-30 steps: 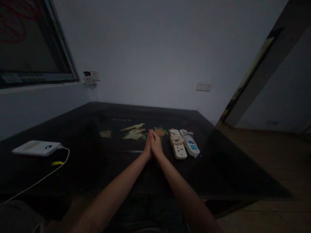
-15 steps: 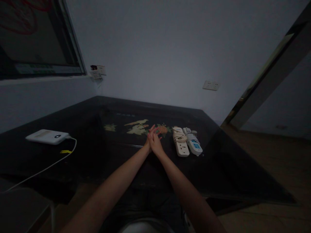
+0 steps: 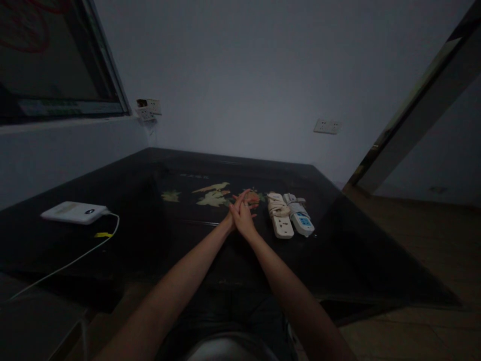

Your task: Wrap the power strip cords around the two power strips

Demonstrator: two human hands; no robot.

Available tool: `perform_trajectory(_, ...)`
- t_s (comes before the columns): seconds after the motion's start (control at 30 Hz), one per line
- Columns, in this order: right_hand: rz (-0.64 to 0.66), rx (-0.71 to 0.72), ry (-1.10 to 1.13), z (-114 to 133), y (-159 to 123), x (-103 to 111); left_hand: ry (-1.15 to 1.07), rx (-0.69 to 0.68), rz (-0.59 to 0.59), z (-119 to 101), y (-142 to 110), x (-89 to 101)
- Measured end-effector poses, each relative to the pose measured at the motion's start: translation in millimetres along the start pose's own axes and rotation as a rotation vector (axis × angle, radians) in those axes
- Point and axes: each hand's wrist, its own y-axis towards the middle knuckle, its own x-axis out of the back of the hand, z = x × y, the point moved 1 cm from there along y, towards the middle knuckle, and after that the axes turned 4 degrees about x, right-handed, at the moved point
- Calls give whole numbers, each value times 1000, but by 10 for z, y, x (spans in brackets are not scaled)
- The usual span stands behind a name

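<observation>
My left hand and my right hand meet palm to palm over the dark table, fingers stretched out and fanned apart, holding nothing. The left hand's fingers lean to the right across the right hand's. Just to the right of them lie two power strips side by side, a cream one with its cord wound round it and a white one with a blue label.
A white power bank lies at the table's left with a white cable running off the near edge. Wall sockets sit on the back wall and in the left corner. A wooden floor lies to the right.
The flat pressed palms have loosened: the fingers have spread and crossed, the left hand's tipping right. The view has shifted slightly.
</observation>
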Motion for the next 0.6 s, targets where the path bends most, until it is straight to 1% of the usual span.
perform_trajectory(0.17, -6, -44, 0, -6, -9, -16, 0, 54, -54, 45, 72, 43)
perform_trajectory(0.3, -10, -61, 5, -5, -12, -21, -6, 64, -84, 59, 85, 50)
perform_trajectory(0.6, -17, -70, 25, -9, -19, -14, 42, 21, -60, 48, -6, 21)
